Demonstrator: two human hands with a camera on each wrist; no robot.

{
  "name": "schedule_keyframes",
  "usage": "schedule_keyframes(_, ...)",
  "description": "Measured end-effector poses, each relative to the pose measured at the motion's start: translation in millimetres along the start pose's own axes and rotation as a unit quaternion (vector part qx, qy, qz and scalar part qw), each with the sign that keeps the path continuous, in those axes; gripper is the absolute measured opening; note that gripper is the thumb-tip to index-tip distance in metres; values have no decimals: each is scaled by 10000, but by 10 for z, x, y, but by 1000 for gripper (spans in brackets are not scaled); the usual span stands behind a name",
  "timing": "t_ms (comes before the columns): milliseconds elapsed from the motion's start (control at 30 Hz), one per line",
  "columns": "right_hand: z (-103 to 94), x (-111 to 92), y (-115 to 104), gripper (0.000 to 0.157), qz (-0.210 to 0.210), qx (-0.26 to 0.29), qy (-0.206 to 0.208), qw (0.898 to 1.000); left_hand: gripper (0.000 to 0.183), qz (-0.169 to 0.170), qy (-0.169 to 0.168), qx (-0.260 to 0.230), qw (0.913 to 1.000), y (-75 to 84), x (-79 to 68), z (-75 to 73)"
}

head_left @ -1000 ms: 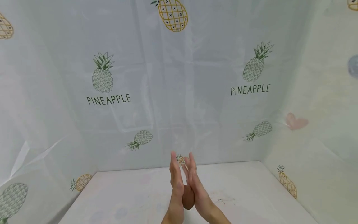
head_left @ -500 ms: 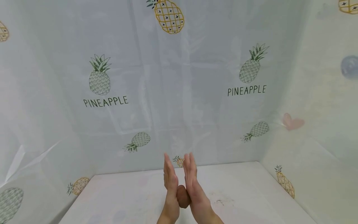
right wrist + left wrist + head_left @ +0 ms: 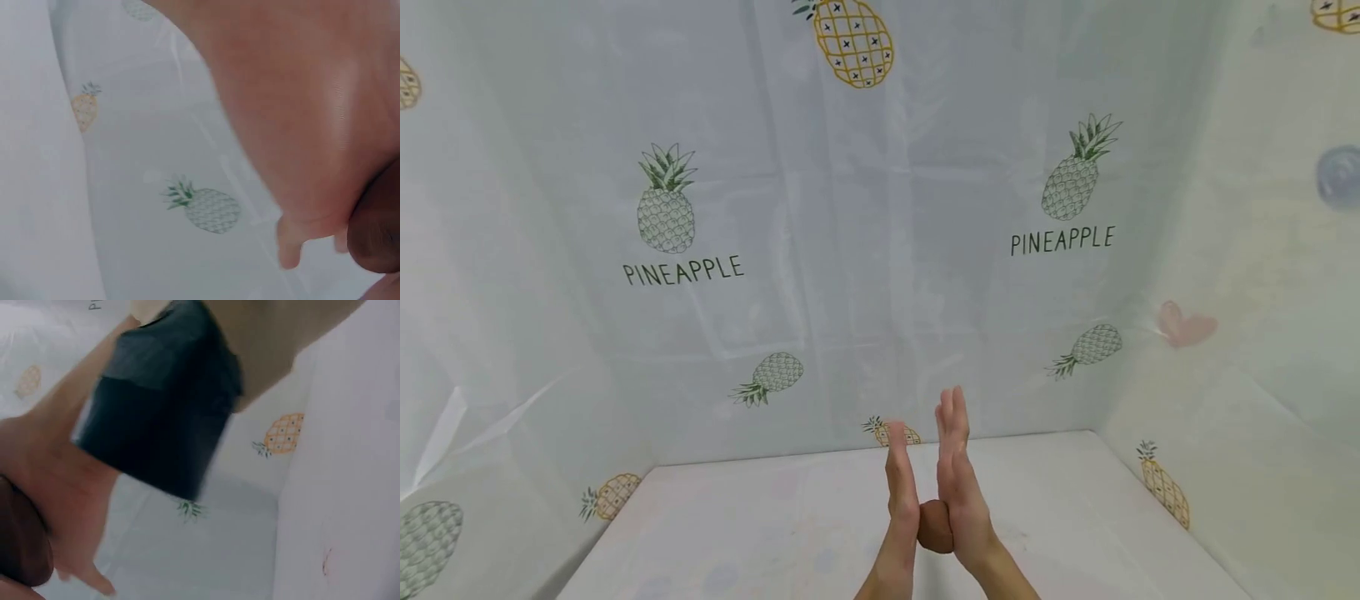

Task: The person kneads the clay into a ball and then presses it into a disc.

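Straight-fingered and open, the left hand (image 3: 902, 496) presses a brown, rounded, clay-like lump (image 3: 935, 528) against the equally flat right hand (image 3: 964, 496), above the white tabletop (image 3: 760, 517), between its side edges. Shaping seems begun, evening-out perhaps left. Palms hide the lump's sides; the tabletop's near edge is cut off.

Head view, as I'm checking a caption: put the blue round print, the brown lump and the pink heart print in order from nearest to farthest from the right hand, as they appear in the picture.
1. Brown lump: touching the palm side of the right hand.
2. Pink heart print: to the right and higher up.
3. Blue round print: higher still, at the right edge.
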State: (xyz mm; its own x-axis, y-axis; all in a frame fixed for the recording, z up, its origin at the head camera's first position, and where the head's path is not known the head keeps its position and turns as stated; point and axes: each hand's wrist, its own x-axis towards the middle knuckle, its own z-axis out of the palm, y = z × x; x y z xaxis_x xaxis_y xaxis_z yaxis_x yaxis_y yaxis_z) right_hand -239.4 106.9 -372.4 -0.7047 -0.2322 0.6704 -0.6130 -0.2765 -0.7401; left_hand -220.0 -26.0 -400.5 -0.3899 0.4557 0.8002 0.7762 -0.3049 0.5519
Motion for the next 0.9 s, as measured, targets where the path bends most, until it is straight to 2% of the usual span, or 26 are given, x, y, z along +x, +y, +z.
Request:
schedule_keyframes(67, 43, -12, 60, 57, 288, 25, -275, 9992, 61, -943, 489, -208, 9941, 109, 29, -14)
schedule_keyframes(100, 76, -19, 81, 56, 466, 62, -404, 9981, 61, -1107, 698, -83, 9914, 118, 52, -38)
schedule_keyframes(133, 113, -27, 97, 56, 632, 91, -517, 9966, 59, -1468, 961, -193, 9843, 152, 79, -63)
schedule_keyframes(167, 149, -35, 107, 55, 769, 128, -651, 9948, 59, -1603, 1172, -101, 9800, 150, 91, -92)
schedule_keyframes(200, 185, -47, 109, 55, 919, 178, -786, 9925, 58, -1931, 1410, -143, 9709, 166, 105, -124)
schedule_keyframes(267, 242, -64, 99, 54, 1184, 328, -1059, 9868, 58, -1953, 1726, -162, 9653, 125, 116, -200)
schedule_keyframes(367, 302, -85, 74, 54, 1382, 516, -1328, 9801, 59, -1792, 2034, -2, 9626, 48, 94, -299)
schedule_keyframes(567, 359, -108, -5, 55, 1478, 525, -1233, 9799, 62, -1742, 2469, 831, 9496, -128, 61, -386)
schedule_keyframes(733, 349, -107, -79, 55, 1335, 526, -811, 9863, 63, -1902, 2506, 1094, 9429, -224, 55, -323)
schedule_keyframes(833, 291, -78, -129, 56, 844, 546, -553, 9934, 62, -2076, 2274, 1018, 9459, -242, 58, -208)
schedule_keyframes(900, 237, -63, -168, 56, 491, 519, -333, 9969, 60, -2200, 2009, 693, 9521, -233, 65, -116)
